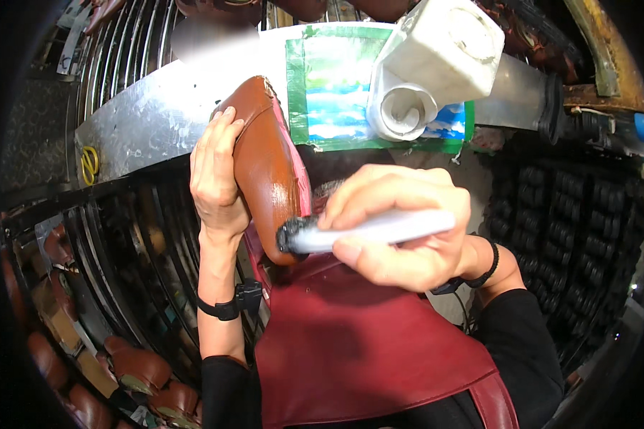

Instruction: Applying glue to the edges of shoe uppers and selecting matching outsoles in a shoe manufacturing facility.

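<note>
A brown leather shoe upper [263,164], with a wet-looking sheen and a pink strip along its right side, stands tilted in front of me. My left hand [216,168] is closed on its left side, fingertips near the top. In my right hand [408,222] is a brush [379,230] with a pale, thick handle and dark bristles. The bristles touch the lower end of the upper, close to my apron. Part of the upper's underside is hidden from view.
Beyond the upper lies a metal bench [143,118] with a green-edged sheet [329,86]. On it rest a white jug [444,50] and a white cup [402,113]. Racks of brown shoe uppers [139,366] stand at left, dark stacked pieces [551,214] at right. A red apron [358,343] covers my lap.
</note>
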`<state>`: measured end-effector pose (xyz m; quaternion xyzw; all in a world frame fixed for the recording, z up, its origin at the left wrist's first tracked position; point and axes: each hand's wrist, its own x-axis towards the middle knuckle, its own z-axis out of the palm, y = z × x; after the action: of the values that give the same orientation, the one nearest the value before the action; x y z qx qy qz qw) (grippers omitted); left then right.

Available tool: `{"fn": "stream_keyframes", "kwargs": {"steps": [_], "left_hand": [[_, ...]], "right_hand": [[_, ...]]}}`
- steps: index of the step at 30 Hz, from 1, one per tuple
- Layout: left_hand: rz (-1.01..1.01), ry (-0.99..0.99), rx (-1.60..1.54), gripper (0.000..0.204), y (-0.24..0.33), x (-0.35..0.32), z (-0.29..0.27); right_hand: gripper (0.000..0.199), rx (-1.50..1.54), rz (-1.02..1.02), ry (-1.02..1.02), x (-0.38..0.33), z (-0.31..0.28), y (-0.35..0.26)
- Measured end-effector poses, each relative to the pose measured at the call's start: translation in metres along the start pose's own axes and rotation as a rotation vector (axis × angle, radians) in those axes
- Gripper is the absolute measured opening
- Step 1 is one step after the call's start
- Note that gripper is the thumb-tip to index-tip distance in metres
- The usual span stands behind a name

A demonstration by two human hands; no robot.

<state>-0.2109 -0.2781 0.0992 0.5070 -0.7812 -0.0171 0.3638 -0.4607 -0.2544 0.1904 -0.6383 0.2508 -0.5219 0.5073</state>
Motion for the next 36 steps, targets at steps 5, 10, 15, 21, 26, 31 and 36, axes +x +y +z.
{"fn": "stream_keyframes", "kwargs": {"steps": [5, 10, 15, 21, 26, 31, 36], "left_hand": [[-0.106, -0.053, -0.039, 0.051, -0.003, 0.028, -0.009], [-0.314, -0.192, -0.184, 0.052, -0.006, 0.070, -0.027], [-0.287, -0.279, -0.368, 0.069, -0.021, 0.112, -0.042], [-0.275, -0.312, -0.698, 0.089, -0.068, 0.114, -0.026], [-0.792, -0.022, -1.091, 0.102, -0.107, 0.060, 0.011], [-0.533, 0.169, -1.218, 0.096, -0.058, 0.021, -0.009], [-0.764, 0.052, -1.344, 0.089, -0.039, -0.048, 0.008]], "right_hand": [[0.021, -0.133, -0.013, -0.193, 0.032, -0.018, -0.025], [0.023, -0.222, -0.182, -0.206, 0.077, -0.029, -0.026], [0.025, -0.270, -0.344, -0.121, 0.124, -0.036, -0.010], [0.019, -0.214, -0.060, 0.034, 0.103, -0.048, 0.049], [0.018, 0.002, 0.274, 0.576, 0.023, -0.050, 0.074], [0.024, -0.285, 0.181, 0.859, -0.039, -0.065, 0.066], [0.017, -0.290, 0.275, 0.886, -0.046, -0.058, 0.087]]}}
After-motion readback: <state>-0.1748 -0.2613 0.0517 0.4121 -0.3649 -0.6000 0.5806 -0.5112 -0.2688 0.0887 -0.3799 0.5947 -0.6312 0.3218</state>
